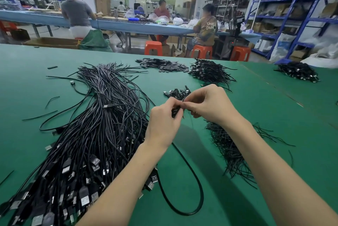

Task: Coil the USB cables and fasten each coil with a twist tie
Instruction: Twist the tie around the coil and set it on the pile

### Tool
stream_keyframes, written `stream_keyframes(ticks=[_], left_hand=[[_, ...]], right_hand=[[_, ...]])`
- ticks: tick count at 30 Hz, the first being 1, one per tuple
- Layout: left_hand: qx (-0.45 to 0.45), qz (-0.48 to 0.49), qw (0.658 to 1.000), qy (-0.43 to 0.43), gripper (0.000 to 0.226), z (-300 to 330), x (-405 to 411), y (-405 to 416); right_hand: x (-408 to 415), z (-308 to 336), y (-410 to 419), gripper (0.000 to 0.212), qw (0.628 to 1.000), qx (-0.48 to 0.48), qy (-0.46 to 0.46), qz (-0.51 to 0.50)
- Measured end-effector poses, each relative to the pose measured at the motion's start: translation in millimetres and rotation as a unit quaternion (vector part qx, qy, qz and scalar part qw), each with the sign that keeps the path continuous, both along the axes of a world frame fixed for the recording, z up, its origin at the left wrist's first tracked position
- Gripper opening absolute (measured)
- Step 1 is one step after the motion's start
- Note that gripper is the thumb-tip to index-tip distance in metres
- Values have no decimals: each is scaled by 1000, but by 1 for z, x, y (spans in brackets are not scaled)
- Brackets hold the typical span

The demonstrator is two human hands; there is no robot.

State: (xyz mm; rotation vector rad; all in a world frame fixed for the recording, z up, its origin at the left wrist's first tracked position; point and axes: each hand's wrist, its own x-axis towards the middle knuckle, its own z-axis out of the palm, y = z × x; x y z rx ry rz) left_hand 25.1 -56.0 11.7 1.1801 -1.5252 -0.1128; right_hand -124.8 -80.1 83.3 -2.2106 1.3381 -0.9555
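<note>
1. Cable [190,187] in work: one black USB lead, its free length looping on the green desk [274,108] toward me, the rest bunched into a small coil [176,111] held up between both my hands above the desk.
2. My left hand [162,125]: fingers curled round the coil, pinching it shut.
3. My right hand [210,104]: fingertips pinched tight at the top of the coil; probably on a twist tie, but it's too thin to make out, can't confirm.
4. Stock: big pile of loose cables [87,134] on my left, plugs facing me; heap of twist ties [230,145] under my right wrist; a few done coils [178,92] just beyond my hands.
5. Handling, my call: cable is light, soft, a bit springy, so the loops want to pop open. Grip across the middle of the bundle, not the plug ends.
6. Tie should be thin, bendy wire that holds a twist. Take it by both ends.
7. Risk: trailing loop may snag on the pile.
</note>
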Motion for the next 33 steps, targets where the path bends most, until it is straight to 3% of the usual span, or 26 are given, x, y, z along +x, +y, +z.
stream_keyframes(ticks=[7,10,11,12,14,16,19,20,22,23,24,26,27,28,29,30,33], left_hand=[[16,15,993,-113,10,-6,2,-3],[86,-57,995,6,16,2,-1,-3],[141,-107,979,98,17,6,0,-3],[206,-170,939,216,17,12,3,-5],[303,-267,819,407,14,19,12,-9],[347,-297,754,472,12,21,18,-10],[377,-307,698,526,12,16,17,-9],[374,-304,693,536,14,14,16,-9],[344,-304,717,524,26,13,14,-10],[318,-313,734,511,35,13,12,-10],[292,-323,748,501,40,13,10,-9],[249,-332,780,468,40,14,4,-7],[234,-325,801,445,39,13,2,-7],[223,-315,819,424,39,13,2,-6],[218,-306,831,410,39,14,2,-6],[222,-302,833,406,38,13,4,-6],[266,-311,789,459,36,16,10,-6]], right_hand=[[5,-27,2,15,997,17,-63,-39],[3,-40,3,11,994,-79,-41,-63],[2,-43,3,9,991,-106,-55,-65],[0,-46,4,8,987,-128,-76,-60],[-3,-52,4,8,981,-159,-105,-36],[-3,-55,4,8,979,-172,-113,-6],[0,-58,4,9,979,-165,-120,3],[1,-59,4,10,982,-134,-132,-1],[3,-59,2,13,974,3,-228,10],[2,-56,2,13,941,109,-319,27],[0,-53,1,11,874,239,-420,46],[-5,-49,2,11,644,496,-574,92],[-7,-49,2,20,528,569,-622,109],[-8,-50,4,28,461,599,-645,114],[-7,-50,5,33,449,604,-649,114],[-6,-49,7,31,490,590,-633,105],[-1,-38,14,6,800,397,-450,15]])
